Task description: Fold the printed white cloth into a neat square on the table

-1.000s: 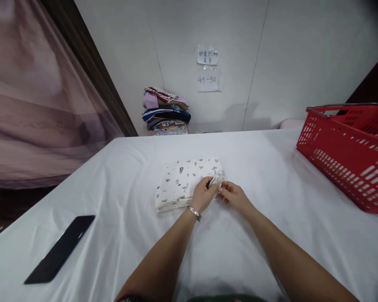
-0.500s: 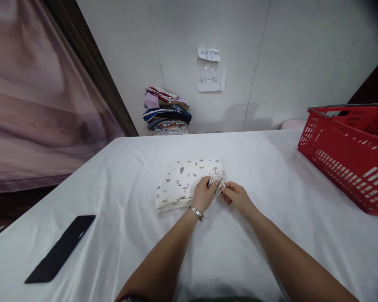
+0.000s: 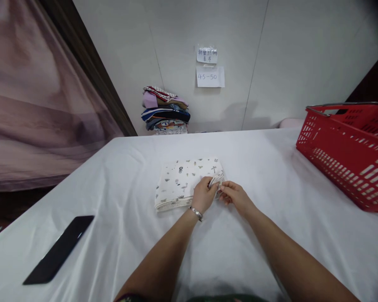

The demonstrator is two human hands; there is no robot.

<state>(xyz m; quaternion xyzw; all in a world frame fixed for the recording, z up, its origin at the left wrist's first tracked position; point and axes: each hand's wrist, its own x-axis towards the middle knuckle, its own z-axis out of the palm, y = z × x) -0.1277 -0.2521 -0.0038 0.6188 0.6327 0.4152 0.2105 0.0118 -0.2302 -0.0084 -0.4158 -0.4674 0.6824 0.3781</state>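
Note:
A white cloth (image 3: 176, 180) printed with small plants and animals lies folded in a thick rectangle on the white-covered table. At its near right corner, my left hand (image 3: 205, 193) is closed around the bunched, layered edges, thumb on top. My right hand (image 3: 236, 196) pinches the same corner from the right, its fingertips almost meeting the left thumb. The layers under my left palm are hidden. A bracelet (image 3: 196, 213) circles my left wrist.
A red basket (image 3: 343, 155) stands on the table's right side. At the left lies a flat black object (image 3: 59, 251). Beyond the far edge, a pile of folded fabrics (image 3: 166, 111) rests against the wall, near paper signs (image 3: 210, 76). A pink curtain (image 3: 34, 105) hangs at the left.
My right fingertips have shifted slightly left and up at the corner, closer to my left thumb. The view has moved a little; the cloth lies as before.

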